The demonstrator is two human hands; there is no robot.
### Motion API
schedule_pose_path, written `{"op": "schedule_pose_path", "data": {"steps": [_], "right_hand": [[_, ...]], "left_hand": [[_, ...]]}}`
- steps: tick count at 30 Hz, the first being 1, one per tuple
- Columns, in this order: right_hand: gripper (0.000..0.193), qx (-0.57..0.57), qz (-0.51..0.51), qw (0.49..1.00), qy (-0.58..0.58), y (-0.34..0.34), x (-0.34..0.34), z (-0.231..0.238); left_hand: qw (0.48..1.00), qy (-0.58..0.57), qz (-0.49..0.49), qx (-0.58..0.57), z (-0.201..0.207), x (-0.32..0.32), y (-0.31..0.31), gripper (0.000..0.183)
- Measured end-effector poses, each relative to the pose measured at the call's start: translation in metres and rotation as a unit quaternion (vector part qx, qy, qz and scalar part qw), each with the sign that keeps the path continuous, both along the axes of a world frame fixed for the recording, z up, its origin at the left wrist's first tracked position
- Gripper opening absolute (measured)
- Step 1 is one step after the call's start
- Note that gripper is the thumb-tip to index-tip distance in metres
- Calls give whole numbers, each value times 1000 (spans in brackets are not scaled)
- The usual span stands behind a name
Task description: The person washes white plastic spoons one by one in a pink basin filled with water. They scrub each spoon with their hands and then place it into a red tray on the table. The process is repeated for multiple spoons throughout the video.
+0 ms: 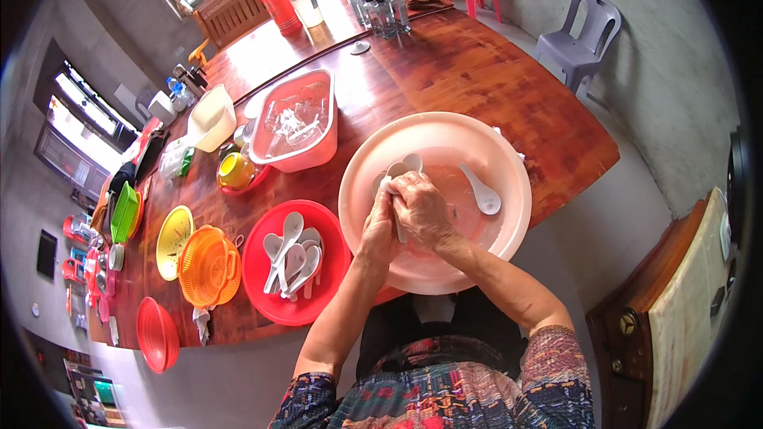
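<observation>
Over the large pale pink basin [362,131], my left hand [380,230] and my right hand [421,208] press together, both closed around a white soup spoon [400,230]. Its handle shows between my palms; the rest is mostly hidden. A small white bit, perhaps cloth, shows at my left fingertips. Just beyond my fingers are spoon bowls [412,161]; I cannot tell whether they are held or lie in the basin. Another white soup spoon [482,192] rests inside the basin at right, in what looks like shallow water. Left of the basin, several white spoons [294,258] are heaped on a red plate [262,302].
Behind the plate stands a pink rectangular tub [306,160] with clear and white items inside. An orange basket [208,266], yellow bowl [173,242] and red basket [157,335] sit leftward. Several bottles [381,14] and a red thermos [278,4] stand far back on the wooden table [445,63].
</observation>
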State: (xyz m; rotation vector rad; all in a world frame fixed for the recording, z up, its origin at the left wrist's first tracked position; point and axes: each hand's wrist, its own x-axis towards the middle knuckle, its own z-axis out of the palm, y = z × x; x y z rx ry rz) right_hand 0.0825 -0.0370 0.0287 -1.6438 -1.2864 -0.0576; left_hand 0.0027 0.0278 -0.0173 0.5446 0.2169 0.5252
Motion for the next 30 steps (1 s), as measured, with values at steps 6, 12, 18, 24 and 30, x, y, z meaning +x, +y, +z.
{"op": "schedule_pose_path", "data": {"steps": [6,12,18,24,30], "right_hand": [[9,-77,163,984,-7,-40,-2,-7],[10,-395,256,875,-113,-68,20,-19],[13,-362,73,895,-250,-66,53,-48],[10,-198,114,973,42,-61,35,-8],[10,-97,116,988,44,-37,11,6]], "left_hand": [[991,97,77,51,20,-1,-8,45],[982,152,80,82,35,-2,-17,42],[904,256,39,340,14,1,-25,35],[915,227,79,324,12,5,-25,35],[966,66,98,229,21,0,-23,32]]}}
